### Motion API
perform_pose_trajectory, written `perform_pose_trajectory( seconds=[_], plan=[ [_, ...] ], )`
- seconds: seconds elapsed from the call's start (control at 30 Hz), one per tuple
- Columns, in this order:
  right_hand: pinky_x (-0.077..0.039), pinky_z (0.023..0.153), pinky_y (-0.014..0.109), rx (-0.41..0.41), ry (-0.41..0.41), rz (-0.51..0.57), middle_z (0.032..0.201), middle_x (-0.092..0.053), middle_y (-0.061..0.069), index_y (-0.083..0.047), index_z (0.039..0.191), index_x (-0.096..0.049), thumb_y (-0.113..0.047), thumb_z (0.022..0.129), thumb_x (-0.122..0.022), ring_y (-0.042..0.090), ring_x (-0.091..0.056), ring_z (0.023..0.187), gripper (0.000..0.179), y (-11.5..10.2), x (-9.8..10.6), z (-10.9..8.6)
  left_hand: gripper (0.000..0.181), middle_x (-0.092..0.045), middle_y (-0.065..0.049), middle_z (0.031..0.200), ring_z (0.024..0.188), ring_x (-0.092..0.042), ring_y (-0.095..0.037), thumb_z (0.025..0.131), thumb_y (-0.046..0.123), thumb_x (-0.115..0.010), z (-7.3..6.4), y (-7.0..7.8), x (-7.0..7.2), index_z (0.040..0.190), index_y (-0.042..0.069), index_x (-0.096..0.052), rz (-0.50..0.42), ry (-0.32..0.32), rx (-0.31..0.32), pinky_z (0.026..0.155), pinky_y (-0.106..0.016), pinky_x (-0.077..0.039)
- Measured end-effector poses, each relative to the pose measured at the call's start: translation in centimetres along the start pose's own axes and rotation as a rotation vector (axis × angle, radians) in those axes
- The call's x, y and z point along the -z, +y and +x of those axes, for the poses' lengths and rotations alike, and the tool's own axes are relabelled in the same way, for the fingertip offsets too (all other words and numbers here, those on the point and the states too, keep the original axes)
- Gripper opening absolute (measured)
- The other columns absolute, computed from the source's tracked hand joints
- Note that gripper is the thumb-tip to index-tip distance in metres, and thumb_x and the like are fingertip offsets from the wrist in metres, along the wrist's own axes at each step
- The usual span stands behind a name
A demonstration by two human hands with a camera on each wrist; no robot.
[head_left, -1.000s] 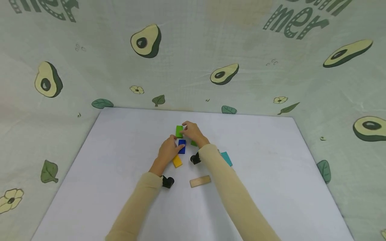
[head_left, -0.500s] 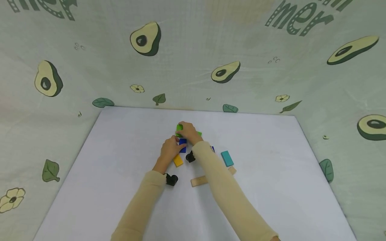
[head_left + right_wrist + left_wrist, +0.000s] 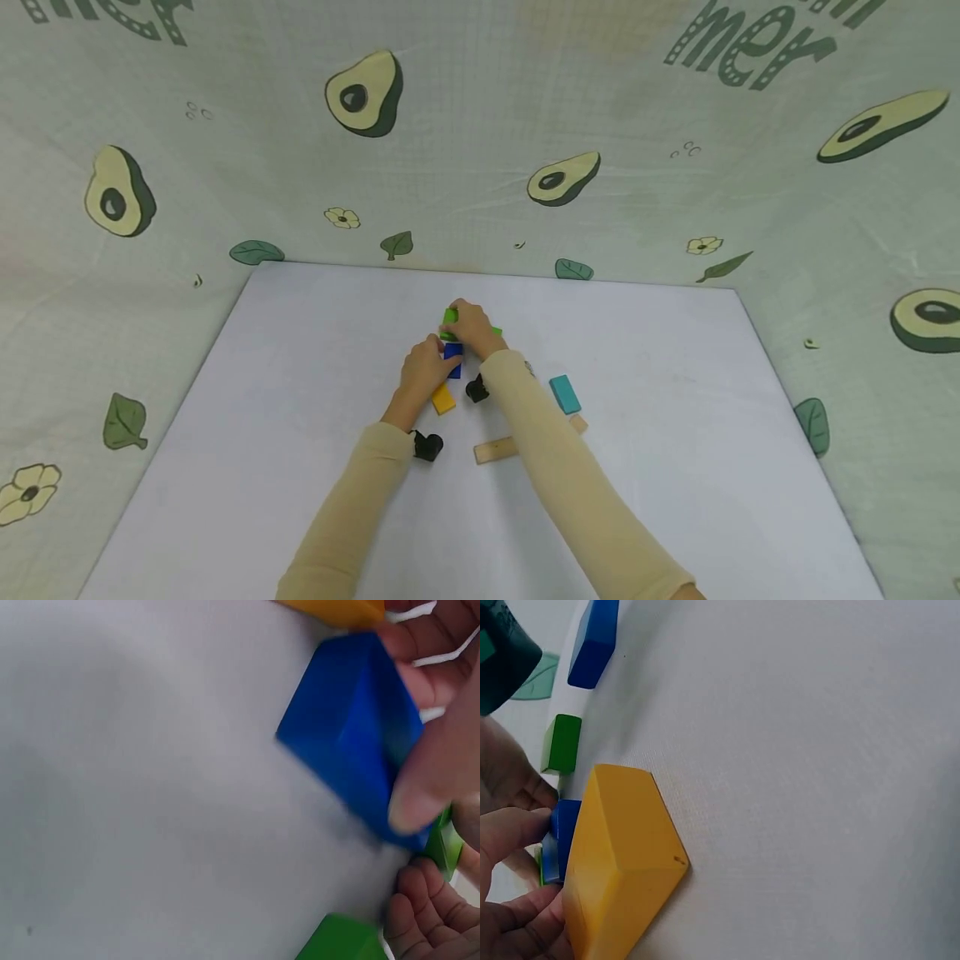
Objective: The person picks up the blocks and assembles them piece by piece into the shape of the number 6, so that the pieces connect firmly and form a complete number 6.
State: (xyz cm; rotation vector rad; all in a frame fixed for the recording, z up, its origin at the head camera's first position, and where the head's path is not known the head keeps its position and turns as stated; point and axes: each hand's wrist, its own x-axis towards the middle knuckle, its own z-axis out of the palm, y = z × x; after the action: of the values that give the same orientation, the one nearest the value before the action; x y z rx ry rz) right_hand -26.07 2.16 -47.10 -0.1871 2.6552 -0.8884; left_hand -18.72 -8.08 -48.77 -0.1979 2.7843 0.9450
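In the head view, my left hand [image 3: 422, 371] holds a blue block [image 3: 453, 350] flat on the white table, thumb on one side and fingers on the other. The right wrist view also shows this blue block [image 3: 337, 712] between thumb and fingers. Just beyond it, my right hand [image 3: 472, 327] grips a green block [image 3: 450, 316], its far end lined up close to the blue one. A yellow block [image 3: 443, 399] lies at the near end of the blue block, large in the left wrist view. A second green block [image 3: 497, 332] is partly hidden behind my right hand.
A teal block [image 3: 565, 394] lies to the right. A plain wooden block [image 3: 493, 451] and a smaller wooden piece [image 3: 578, 423] show on either side of the right sleeve. Another blue block [image 3: 596, 645] appears in the left wrist view. Avocado-printed cloth [image 3: 465, 167] hangs behind the table.
My right hand has shifted slightly left and its fingers have come round the green block, which now leans a little. The left hand has stayed on the blue block.
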Motion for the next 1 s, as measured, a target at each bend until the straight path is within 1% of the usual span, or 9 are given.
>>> perform_pose_trajectory(
  seconds=[0.1,0.23,0.43,0.57,0.7,0.87,1.0],
  plan=[
    [-0.047,0.089,0.037,-0.020,0.003,0.016,0.122,-0.057,0.015,-0.007,0.133,-0.044,-0.026,0.090,-0.062,0.025,-0.057,0.102,0.050,0.5,0.3,-0.1,0.042,-0.063,-0.013,0.090,0.067,-0.055,-0.020,0.084,0.036,-0.067,0.1,-0.1,0.0,0.105,0.003,-0.054,0.005,0.009,-0.006,0.054,-0.025,-0.040],
    [-0.047,0.087,0.037,-0.049,0.009,0.053,0.120,-0.057,0.016,-0.008,0.133,-0.043,-0.028,0.089,-0.062,0.025,-0.057,0.099,0.052,1.1,0.9,-0.4,0.042,-0.063,-0.013,0.091,0.068,-0.056,-0.021,0.084,0.037,-0.066,0.2,-0.1,0.2,0.106,0.003,-0.054,0.011,0.003,-0.015,0.055,-0.025,-0.040],
    [-0.048,0.081,0.035,-0.074,0.032,0.070,0.115,-0.058,0.016,-0.005,0.131,-0.044,-0.029,0.089,-0.063,0.024,-0.056,0.092,0.052,1.8,1.3,-0.8,0.044,-0.063,-0.013,0.095,0.071,-0.056,-0.022,0.085,0.037,-0.066,0.2,0.1,0.5,0.111,0.004,-0.055,0.039,-0.011,-0.001,0.058,-0.026,-0.042],
    [-0.048,0.076,0.034,-0.098,0.044,0.069,0.111,-0.059,0.017,-0.004,0.128,-0.045,-0.030,0.089,-0.062,0.023,-0.055,0.088,0.050,2.1,1.3,-1.0,0.044,-0.063,-0.012,0.096,0.073,-0.056,-0.022,0.085,0.037,-0.066,0.3,0.0,0.7,0.113,0.006,-0.056,0.051,-0.022,-0.001,0.060,-0.027,-0.044],
    [-0.046,0.072,0.033,-0.123,0.068,0.071,0.108,-0.059,0.017,-0.003,0.124,-0.045,-0.031,0.089,-0.063,0.022,-0.054,0.084,0.048,2.5,1.1,-1.1,0.042,-0.062,-0.012,0.095,0.073,-0.056,-0.021,0.085,0.037,-0.065,0.4,-0.2,0.7,0.114,0.007,-0.056,0.060,-0.027,-0.017,0.060,-0.027,-0.044],
    [-0.046,0.071,0.033,-0.151,0.090,0.082,0.107,-0.059,0.018,-0.003,0.121,-0.044,-0.033,0.088,-0.062,0.022,-0.053,0.083,0.048,2.7,0.9,-1.5,0.041,-0.062,-0.012,0.094,0.073,-0.056,-0.021,0.086,0.036,-0.065,0.4,-0.3,0.9,0.115,0.008,-0.057,0.059,-0.029,-0.040,0.059,-0.027,-0.044],
    [-0.046,0.071,0.033,-0.179,0.110,0.087,0.106,-0.059,0.018,-0.002,0.118,-0.044,-0.034,0.088,-0.063,0.023,-0.054,0.083,0.047,2.9,0.8,-1.7,0.042,-0.063,-0.012,0.095,0.075,-0.057,-0.021,0.085,0.035,-0.065,0.5,-0.3,1.0,0.117,0.010,-0.058,0.038,-0.041,-0.043,0.061,-0.027,-0.043]
  ],
)
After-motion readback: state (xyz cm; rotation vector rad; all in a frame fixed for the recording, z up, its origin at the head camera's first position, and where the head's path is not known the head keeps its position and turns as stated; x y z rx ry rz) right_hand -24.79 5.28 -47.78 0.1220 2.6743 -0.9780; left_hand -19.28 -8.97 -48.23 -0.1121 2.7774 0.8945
